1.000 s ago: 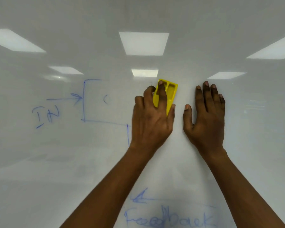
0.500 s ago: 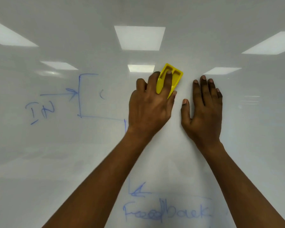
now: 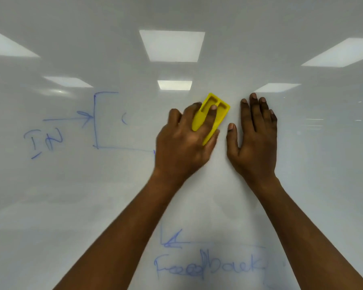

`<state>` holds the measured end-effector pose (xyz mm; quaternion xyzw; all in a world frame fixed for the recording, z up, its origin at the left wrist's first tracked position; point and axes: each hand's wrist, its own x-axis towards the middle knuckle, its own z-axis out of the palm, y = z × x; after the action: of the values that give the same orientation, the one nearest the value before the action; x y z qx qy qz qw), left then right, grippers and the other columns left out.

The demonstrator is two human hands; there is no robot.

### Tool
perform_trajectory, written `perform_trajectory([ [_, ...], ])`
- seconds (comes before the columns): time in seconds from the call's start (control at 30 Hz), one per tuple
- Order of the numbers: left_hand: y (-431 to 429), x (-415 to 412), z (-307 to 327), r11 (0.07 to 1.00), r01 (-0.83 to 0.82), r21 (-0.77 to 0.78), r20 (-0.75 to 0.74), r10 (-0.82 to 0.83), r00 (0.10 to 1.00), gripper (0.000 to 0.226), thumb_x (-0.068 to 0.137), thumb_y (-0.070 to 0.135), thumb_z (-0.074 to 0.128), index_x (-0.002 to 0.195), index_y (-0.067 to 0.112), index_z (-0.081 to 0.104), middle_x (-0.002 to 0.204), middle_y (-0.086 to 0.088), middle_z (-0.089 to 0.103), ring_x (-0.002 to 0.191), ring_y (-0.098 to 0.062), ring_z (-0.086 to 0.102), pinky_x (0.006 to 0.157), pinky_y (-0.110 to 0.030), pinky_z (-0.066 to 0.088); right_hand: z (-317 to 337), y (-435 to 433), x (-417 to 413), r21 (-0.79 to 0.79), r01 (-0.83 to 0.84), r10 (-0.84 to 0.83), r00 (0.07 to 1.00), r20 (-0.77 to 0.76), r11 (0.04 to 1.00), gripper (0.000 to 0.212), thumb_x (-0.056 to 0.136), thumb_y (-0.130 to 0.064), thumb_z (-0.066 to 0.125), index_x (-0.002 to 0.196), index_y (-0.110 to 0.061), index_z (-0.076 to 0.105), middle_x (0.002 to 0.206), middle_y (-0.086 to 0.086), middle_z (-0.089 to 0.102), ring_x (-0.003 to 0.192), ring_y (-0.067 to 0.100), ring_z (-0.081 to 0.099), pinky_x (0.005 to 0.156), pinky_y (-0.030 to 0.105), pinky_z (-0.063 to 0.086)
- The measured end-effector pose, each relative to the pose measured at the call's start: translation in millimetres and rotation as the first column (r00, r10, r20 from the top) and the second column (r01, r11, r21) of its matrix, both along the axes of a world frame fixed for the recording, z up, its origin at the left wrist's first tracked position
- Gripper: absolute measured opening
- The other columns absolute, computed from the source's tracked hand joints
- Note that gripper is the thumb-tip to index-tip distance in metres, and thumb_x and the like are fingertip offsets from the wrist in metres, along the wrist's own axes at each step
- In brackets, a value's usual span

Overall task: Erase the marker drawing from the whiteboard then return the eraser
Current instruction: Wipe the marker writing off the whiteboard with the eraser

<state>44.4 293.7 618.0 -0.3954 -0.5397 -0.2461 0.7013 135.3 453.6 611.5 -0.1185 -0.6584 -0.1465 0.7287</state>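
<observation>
Grip of the left hand (image 3: 182, 147): closed over a yellow eraser (image 3: 213, 114), with 1 finger laid in a recess on its back, other fingers on its left edge and the thumb against its lower right edge, pressing it flat to the whiteboard (image 3: 323, 164). Right hand (image 3: 254, 143): open, holding nothing, palm and 4 straight fingers flat on the board just right of the eraser, thumb spread toward it. Blue marker drawing: an open bracket (image 3: 95, 120) left of the left hand, an arrow (image 3: 71, 119) pointing at it, the letters "IN" (image 3: 44, 141) beyond, a small curved mark (image 3: 124, 118) inside the bracket. Lower centre, between the forearms: an arrow (image 3: 172, 241) and the word "Feedback" (image 3: 210, 266). Ceiling lights (image 3: 172, 46) reflect in the glossy surface.
</observation>
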Motion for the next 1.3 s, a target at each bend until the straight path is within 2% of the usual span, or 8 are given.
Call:
perform_trajectory([
  [0.3, -107, -90, 37, 0.798, -0.246, 0.550, 0.592, -0.165, 0.789, 0.057, 0.101, 0.063, 0.046, 0.149, 0.033, 0.056, 0.148, -0.009, 0.054, 0.133, -0.044, 0.049, 0.079, -0.057, 0.054, -1, -4, -6, -0.013, 0.033, -0.034, 0.999, -0.023, 0.999, 0.060, 0.107, -0.032, 0.044, 0.160, -0.005, 0.035, 0.168, 0.015, 0.031, 0.159, 0.031, 0.023, 0.131, 0.049, 0.019],
  [0.37, -90, -70, 29, 0.839, -0.189, 0.510, 0.540, -0.141, 0.830, 0.051, 0.103, 0.059, 0.052, 0.145, 0.031, 0.056, 0.147, -0.014, 0.055, 0.129, -0.046, 0.052, 0.073, -0.055, 0.053, -1, -4, -6, -0.009, 0.037, -0.038, 0.999, -0.021, 0.999, 0.060, 0.108, -0.032, 0.043, 0.160, -0.005, 0.034, 0.169, 0.015, 0.030, 0.159, 0.031, 0.023, 0.131, 0.049, 0.019],
  [0.47, -54, -42, -6, 0.980, -0.061, 0.191, 0.253, 0.011, 0.967, 0.047, 0.106, 0.047, 0.061, 0.145, 0.023, 0.063, 0.142, -0.017, 0.061, 0.111, -0.046, 0.060, 0.058, -0.042, 0.049, -1, -1, -4, -0.006, 0.019, -0.019, 1.000, -0.014, 1.000, 0.059, 0.108, -0.032, 0.042, 0.160, -0.006, 0.035, 0.169, 0.014, 0.030, 0.159, 0.030, 0.023, 0.131, 0.049, 0.020],
  [0.57, -61, -54, -18, 0.996, -0.065, 0.057, 0.093, 0.059, 0.994, 0.045, 0.106, 0.044, 0.063, 0.145, 0.021, 0.067, 0.139, -0.015, 0.067, 0.101, -0.044, 0.064, 0.057, -0.040, 0.052, -1, 1, 0, -0.005, -0.008, 0.008, 1.000, 0.009, 1.000, 0.058, 0.107, -0.030, 0.044, 0.160, -0.007, 0.036, 0.169, 0.014, 0.030, 0.159, 0.030, 0.023, 0.130, 0.049, 0.020],
  [0.8, -132, -113, 10, 0.828, -0.207, 0.522, 0.574, -0.162, 0.802, 0.064, 0.101, 0.069, 0.045, 0.154, 0.033, 0.053, 0.154, -0.009, 0.051, 0.131, -0.042, 0.053, 0.086, -0.052, 0.053, -1, -4, -5, -0.023, 0.040, -0.040, 0.999, -0.007, 0.999, 0.059, 0.109, -0.031, 0.040, 0.161, -0.005, 0.033, 0.169, 0.015, 0.028, 0.160, 0.031, 0.022, 0.131, 0.050, 0.019],
  [1.03, -66, -54, -40, 0.999, -0.048, -0.024, 0.110, 0.051, 0.993, 0.045, 0.104, 0.046, 0.065, 0.142, 0.022, 0.069, 0.140, -0.014, 0.065, 0.096, -0.041, 0.062, 0.056, -0.037, 0.049, -2, 0, -2, -0.003, 0.014, -0.014, 1.000, 0.000, 1.000, 0.059, 0.108, -0.031, 0.043, 0.160, -0.006, 0.035, 0.169, 0.014, 0.030, 0.159, 0.031, 0.024, 0.130, 0.050, 0.021],
  [1.17, -110, -93, -25, 0.979, -0.069, 0.194, 0.268, 0.015, 0.963, 0.047, 0.105, 0.047, 0.062, 0.145, 0.024, 0.064, 0.147, -0.016, 0.058, 0.105, -0.042, 0.061, 0.061, -0.046, 0.051, -2, 3, 0, 0.003, -0.002, 0.002, 1.000, 0.018, 1.000, 0.060, 0.108, -0.033, 0.043, 0.160, -0.006, 0.034, 0.169, 0.014, 0.029, 0.159, 0.031, 0.023, 0.130, 0.050, 0.020],
  [1.3, -169, -138, 1, 0.886, -0.167, 0.433, 0.571, -0.127, 0.811, 0.067, 0.102, 0.068, 0.043, 0.157, 0.030, 0.047, 0.157, -0.018, 0.045, 0.127, -0.046, 0.054, 0.090, -0.055, 0.054, -2, 1, -4, 0.006, 0.036, -0.036, 0.999, -0.003, 0.999, 0.059, 0.108, -0.031, 0.041, 0.161, -0.005, 0.033, 0.169, 0.015, 0.029, 0.159, 0.032, 0.022, 0.131, 0.049, 0.018],
])
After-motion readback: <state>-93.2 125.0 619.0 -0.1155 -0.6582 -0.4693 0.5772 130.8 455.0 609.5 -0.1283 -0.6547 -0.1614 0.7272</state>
